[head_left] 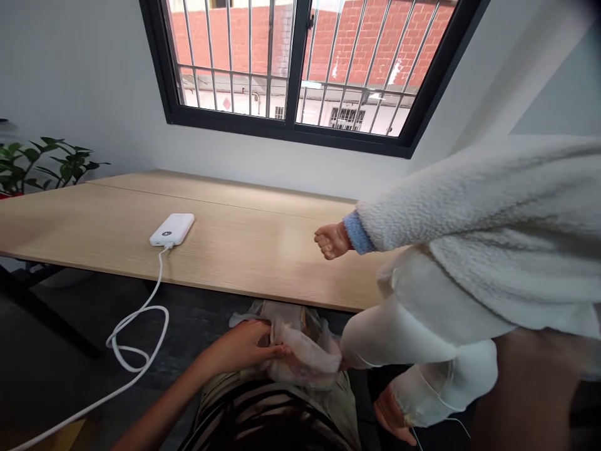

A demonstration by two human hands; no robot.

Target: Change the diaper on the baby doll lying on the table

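Note:
My left hand (251, 344) is at my lap, its fingers closed on the edge of a thin, translucent plastic bag (307, 357). The bag is crumpled and partly spread; its contents do not show clearly. On the right is a figure in a white fleece top (493, 213) and white trousers (422, 307); I cannot tell whether it is a person or a doll. Its small closed hand (333, 240), with a blue cuff, is over the table. My right hand does not show. A blurred brown shape at the lower right may be my arm.
A wooden table (253, 250) stretches along the wall under a barred window (291, 128). On it lies a white power bank (173, 229), its white cable (162, 338) hanging in loops off the front edge. A green plant (56, 163) is at the far left.

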